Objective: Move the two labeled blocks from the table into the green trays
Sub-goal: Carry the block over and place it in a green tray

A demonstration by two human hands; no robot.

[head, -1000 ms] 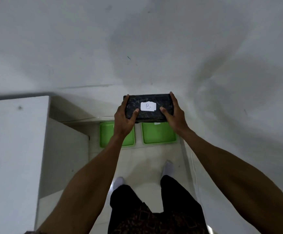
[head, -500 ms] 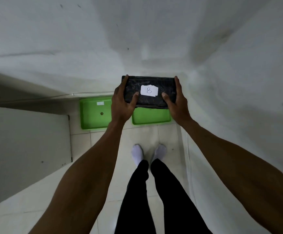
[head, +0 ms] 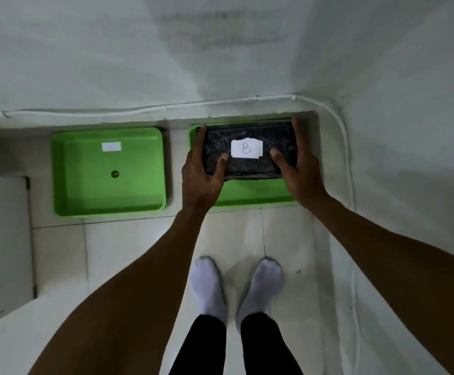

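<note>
Bare forearms, black trousers point(head: 209, 347), white socks point(head: 209, 285)

- Plain white walls point(head: 166, 50) fill the far and right sides, meeting in a corner at the far right.
- A thin white cable point(head: 139, 110) runs along the base of the far wall, then bends at the corner and runs toward the near side along the right wall.
- The floor point(head: 128, 247) is pale glossy tile with faint grout lines.
- A white cabinet side point(head: 1, 234) stands at the left.
- Light is dim and even.
</note>
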